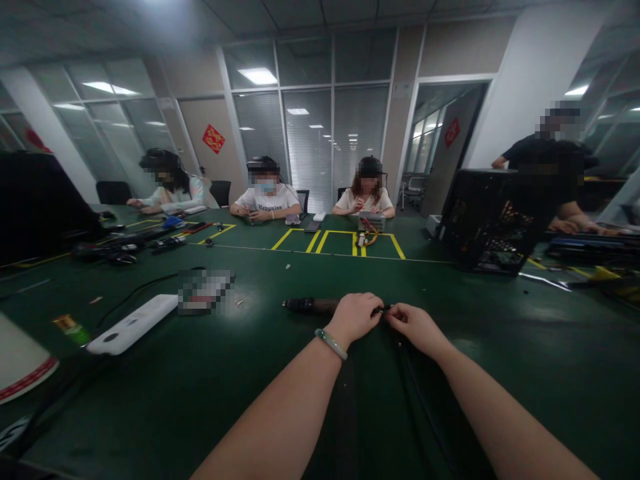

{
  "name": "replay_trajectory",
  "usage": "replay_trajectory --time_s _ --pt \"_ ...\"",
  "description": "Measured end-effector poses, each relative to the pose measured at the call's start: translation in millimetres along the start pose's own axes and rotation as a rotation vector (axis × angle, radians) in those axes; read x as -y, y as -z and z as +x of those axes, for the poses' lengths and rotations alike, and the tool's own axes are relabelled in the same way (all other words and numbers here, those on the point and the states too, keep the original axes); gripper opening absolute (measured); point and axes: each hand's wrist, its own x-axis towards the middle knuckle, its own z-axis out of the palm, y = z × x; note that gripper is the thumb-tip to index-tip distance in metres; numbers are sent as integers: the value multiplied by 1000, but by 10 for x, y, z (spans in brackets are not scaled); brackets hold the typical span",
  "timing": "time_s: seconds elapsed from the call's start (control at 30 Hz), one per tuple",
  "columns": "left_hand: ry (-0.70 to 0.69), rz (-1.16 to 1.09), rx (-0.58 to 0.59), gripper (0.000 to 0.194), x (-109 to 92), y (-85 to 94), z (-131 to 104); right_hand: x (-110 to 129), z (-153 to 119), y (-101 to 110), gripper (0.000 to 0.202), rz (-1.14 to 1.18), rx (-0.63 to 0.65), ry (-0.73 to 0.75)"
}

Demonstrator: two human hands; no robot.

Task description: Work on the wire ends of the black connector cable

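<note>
An electric screwdriver (323, 306), dark brown with a black nose, lies lengthwise just above or on the green table, its tip pointing left. Around its rear end my left hand (357, 315) is closed; a pale bangle circles that wrist. My right hand (413, 325) pinches the end of a black cable (419, 387) close against the tool's tail. Between the fingertips a small dark connector shows, but I cannot tell whether it is fully joined. From there the cable runs down toward the table's near edge.
A white power strip (135, 325) lies at left beside a small green bottle (71, 330) and a pale cup (23, 360). A black computer case (480, 220) stands at back right. Several co-workers sit or stand around the green table (250, 393), with cables and parts near them.
</note>
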Motion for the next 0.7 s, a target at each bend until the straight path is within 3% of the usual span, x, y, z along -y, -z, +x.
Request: replay_trajectory --time_s 0.37,0.7 --pt "-32 -71 37 12 32 46 -2 38 -45 31 18 -29 -14 -39" --pt "-21 -40 73 24 -59 144 -76 62 -104 68 14 -37 -2 -1"
